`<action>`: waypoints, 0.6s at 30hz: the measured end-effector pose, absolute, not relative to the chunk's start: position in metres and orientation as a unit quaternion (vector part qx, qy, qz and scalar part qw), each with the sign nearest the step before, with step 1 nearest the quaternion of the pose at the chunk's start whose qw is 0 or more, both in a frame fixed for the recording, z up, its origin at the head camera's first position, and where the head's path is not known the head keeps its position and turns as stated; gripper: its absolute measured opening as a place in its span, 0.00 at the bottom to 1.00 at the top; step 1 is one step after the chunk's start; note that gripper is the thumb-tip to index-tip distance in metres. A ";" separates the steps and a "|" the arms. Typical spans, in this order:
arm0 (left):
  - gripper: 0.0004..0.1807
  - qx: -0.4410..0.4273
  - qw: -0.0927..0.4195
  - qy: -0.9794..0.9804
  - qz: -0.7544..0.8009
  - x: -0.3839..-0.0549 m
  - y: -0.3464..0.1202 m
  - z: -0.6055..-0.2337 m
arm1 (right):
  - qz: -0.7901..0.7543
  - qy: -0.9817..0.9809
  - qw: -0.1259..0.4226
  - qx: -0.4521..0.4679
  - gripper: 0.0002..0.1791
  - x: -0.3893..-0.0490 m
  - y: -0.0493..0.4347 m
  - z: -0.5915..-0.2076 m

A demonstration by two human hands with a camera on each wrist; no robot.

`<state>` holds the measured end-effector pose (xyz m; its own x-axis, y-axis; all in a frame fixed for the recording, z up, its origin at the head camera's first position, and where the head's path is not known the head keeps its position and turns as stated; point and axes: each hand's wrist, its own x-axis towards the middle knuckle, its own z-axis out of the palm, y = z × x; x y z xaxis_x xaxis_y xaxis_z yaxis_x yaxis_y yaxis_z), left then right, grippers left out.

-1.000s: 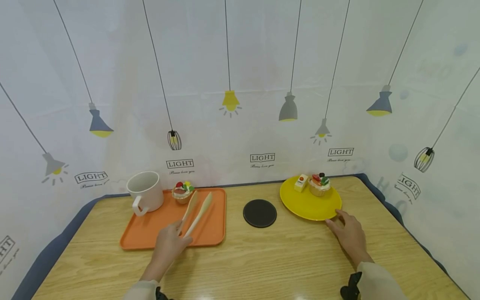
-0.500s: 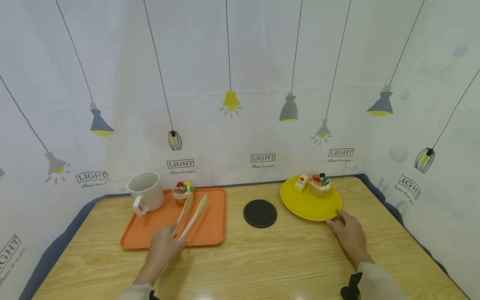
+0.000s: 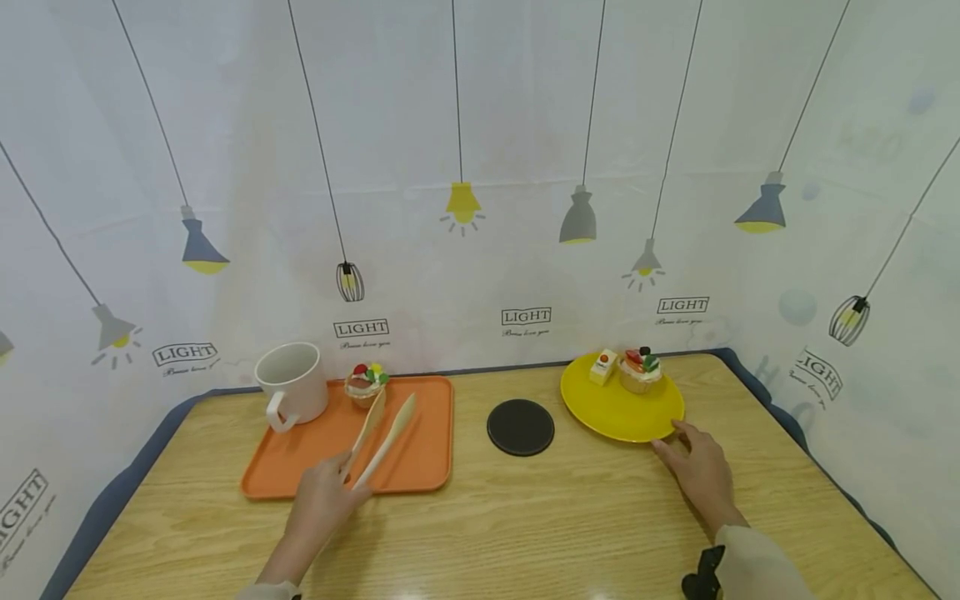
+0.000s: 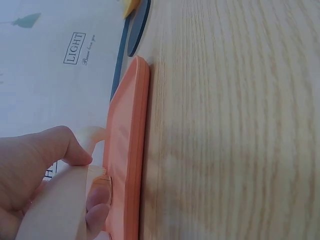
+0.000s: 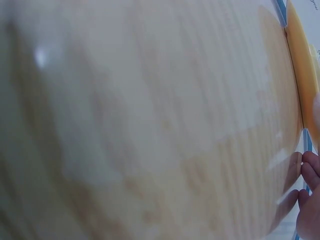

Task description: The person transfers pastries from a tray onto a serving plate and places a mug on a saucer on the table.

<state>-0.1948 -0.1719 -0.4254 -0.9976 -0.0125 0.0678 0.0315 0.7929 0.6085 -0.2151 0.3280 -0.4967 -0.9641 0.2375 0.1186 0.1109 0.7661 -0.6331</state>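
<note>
Left hand (image 3: 322, 498) pinches tongs (image 4: 56, 204), tart (image 3: 362, 387) near their 2 tips; right hand (image 3: 701, 473) (pinch unclear) touches plate (image 3: 622, 419).

Lt beige sleeves (image 3: 761, 568), blk lobed piece (image 3: 703, 575) at R cuff (image 3: 737, 546);

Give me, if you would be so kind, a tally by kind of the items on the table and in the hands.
Mug: 1
Tray: 1
Tongs: 1
Fruit-topped tarts: 2
Cake slice: 1
Plate: 1
Black disc: 1
Total: 8
</note>
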 end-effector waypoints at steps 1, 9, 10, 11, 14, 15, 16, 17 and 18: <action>0.32 -0.005 0.033 -0.946 -0.322 -0.194 -0.172 -0.426 | 0.329 -0.935 0.096 -0.093 0.42 -0.215 0.328 -0.497; 0.32 -0.007 0.026 -0.949 -0.314 -0.188 -0.175 -0.426 | 0.331 -0.935 0.090 -0.091 0.42 -0.214 0.326 -0.494; 0.32 -0.009 0.029 -0.949 -0.315 -0.187 -0.175 -0.426 | 0.331 -0.935 0.090 -0.092 0.42 -0.214 0.326 -0.493; 0.31 -0.011 0.031 -0.948 -0.317 -0.186 -0.176 -0.426 | 0.330 -0.935 0.091 -0.092 0.41 -0.214 0.326 -0.493; 0.31 -0.006 0.026 -0.945 -0.326 -0.184 -0.177 -0.425 | 0.329 -0.935 0.092 -0.093 0.41 -0.213 0.325 -0.492; 0.31 -0.002 0.022 -0.944 -0.329 -0.183 -0.177 -0.425 | 0.328 -0.936 0.092 -0.094 0.42 -0.213 0.325 -0.492; 0.32 0.000 0.020 -0.944 -0.330 -0.183 -0.178 -0.425 | 0.328 -0.935 0.091 -0.094 0.42 -0.213 0.325 -0.492; 0.32 0.005 0.016 -0.943 -0.332 -0.182 -0.179 -0.424 | 0.329 -0.935 0.090 -0.095 0.41 -0.213 0.325 -0.492; 0.32 0.010 0.011 -0.943 -0.332 -0.182 -0.179 -0.424 | 0.330 -0.935 0.089 -0.095 0.41 -0.212 0.325 -0.491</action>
